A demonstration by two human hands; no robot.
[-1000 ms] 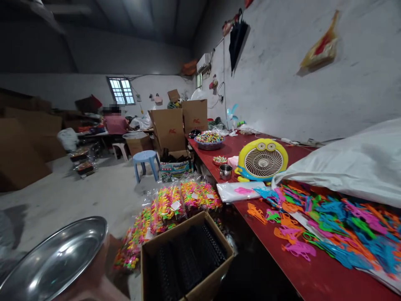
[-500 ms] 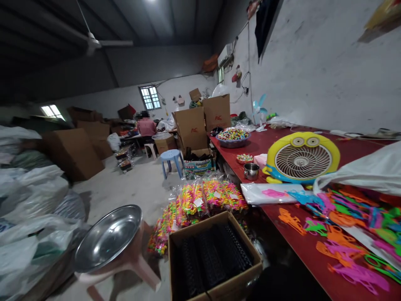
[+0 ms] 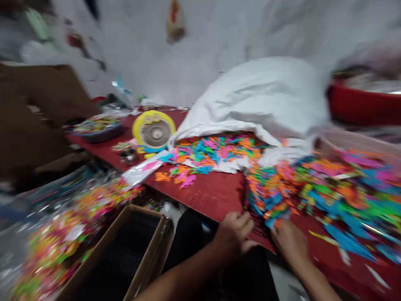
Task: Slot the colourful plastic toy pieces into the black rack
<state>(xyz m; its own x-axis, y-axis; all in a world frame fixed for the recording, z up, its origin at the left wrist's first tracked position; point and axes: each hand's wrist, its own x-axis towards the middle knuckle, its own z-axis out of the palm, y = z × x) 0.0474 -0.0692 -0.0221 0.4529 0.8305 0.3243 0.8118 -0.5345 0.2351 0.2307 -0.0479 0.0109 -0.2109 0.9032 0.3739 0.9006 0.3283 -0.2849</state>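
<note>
Both of my hands are at the near end of a dark openwork tray (image 3: 257, 222) on the red table (image 3: 208, 193). Colourful flat plastic pieces (image 3: 272, 190) fill its farther part. My left hand (image 3: 235, 234) is curled at the tray's near left side, with its thumb over the near end. At the right side, my right hand (image 3: 290, 240) is closed beside the lowest pieces; blur partly hides its fingertips. A white sack (image 3: 266, 92) lies beyond, its mouth spilling similar pieces. Another heap of plastic pieces (image 3: 354, 200) lies to the right.
At my left stands an open cardboard box (image 3: 147, 261) with black contents. Bagged colourful goods (image 3: 77, 232) are past it. A yellow fan (image 3: 156, 130) and a metal cup (image 3: 128, 155) stand on the table. A red basin (image 3: 365, 102) is at the far right.
My view has swung right and down from the room to the table. Both hands, the dark tray and the heap on the right have come into view.
</note>
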